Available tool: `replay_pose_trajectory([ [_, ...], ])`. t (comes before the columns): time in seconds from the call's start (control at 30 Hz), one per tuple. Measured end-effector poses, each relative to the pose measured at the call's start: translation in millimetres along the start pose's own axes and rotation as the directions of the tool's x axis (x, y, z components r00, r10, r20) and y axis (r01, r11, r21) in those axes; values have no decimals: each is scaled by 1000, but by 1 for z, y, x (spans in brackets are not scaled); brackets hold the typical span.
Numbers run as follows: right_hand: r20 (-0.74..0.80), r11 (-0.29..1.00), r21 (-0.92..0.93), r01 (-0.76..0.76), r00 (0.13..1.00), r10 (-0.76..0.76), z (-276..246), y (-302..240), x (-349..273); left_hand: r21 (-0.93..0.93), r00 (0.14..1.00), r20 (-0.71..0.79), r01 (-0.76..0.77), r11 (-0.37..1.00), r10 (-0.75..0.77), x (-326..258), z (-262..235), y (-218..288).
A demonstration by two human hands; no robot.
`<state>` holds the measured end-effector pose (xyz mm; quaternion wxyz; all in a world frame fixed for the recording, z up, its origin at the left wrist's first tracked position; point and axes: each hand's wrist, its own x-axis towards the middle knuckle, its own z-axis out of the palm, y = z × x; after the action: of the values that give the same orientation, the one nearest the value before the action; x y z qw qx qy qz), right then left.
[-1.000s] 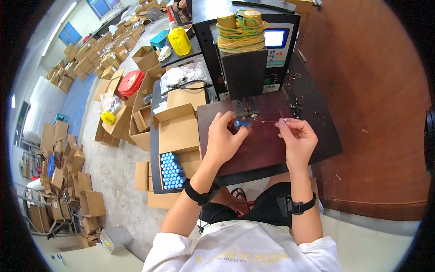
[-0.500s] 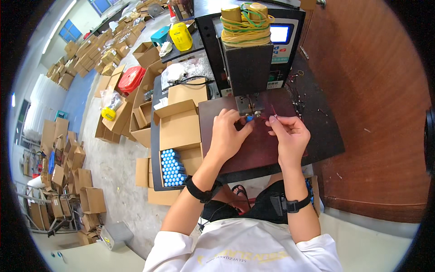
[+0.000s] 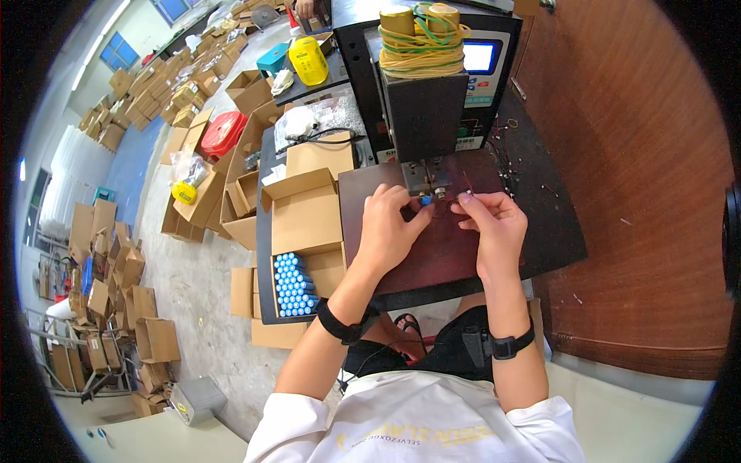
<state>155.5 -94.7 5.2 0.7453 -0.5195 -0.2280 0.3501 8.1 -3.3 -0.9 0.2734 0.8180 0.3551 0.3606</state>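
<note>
Under the electrode head (image 3: 427,180) of a black spot-welding machine (image 3: 423,116), my left hand (image 3: 391,226) is closed on a blue battery cell (image 3: 426,200); my fingers hide most of it. Just to the right, my right hand (image 3: 495,224) pinches a thin red wire (image 3: 468,182), whose upper end sticks up past my fingertips. Both hands are over a dark red board (image 3: 440,266). An open cardboard box (image 3: 307,212) left of my left hand holds several blue battery cells (image 3: 294,287) in its near part.
Wire scraps (image 3: 505,158) are strewn on the black table (image 3: 552,231) at the right, beside a brown wooden door (image 3: 625,193). A yellow bottle (image 3: 309,62) stands at the back left. Cardboard boxes (image 3: 158,332) and a red plastic stool (image 3: 224,133) are on the floor to the left.
My right hand has shifted slightly left and up, nearer the electrode head, with the wire still pinched. The left hand has barely moved.
</note>
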Motion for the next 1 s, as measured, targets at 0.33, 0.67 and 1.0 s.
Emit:
replay_pose_trajectory([
  [0.33,29,1000,9,-28,999,28,0,-1,2,1,1000,19,15,1000,-15,0,-1,1],
  [0.67,28,999,-48,-22,999,23,3,-1,2,0,999,28,18,1000,-18,1,0,-1],
  [1.0,50,1000,-24,1,999,0,1,2,1,33,998,-13,-58,998,59,1,2,-5],
])
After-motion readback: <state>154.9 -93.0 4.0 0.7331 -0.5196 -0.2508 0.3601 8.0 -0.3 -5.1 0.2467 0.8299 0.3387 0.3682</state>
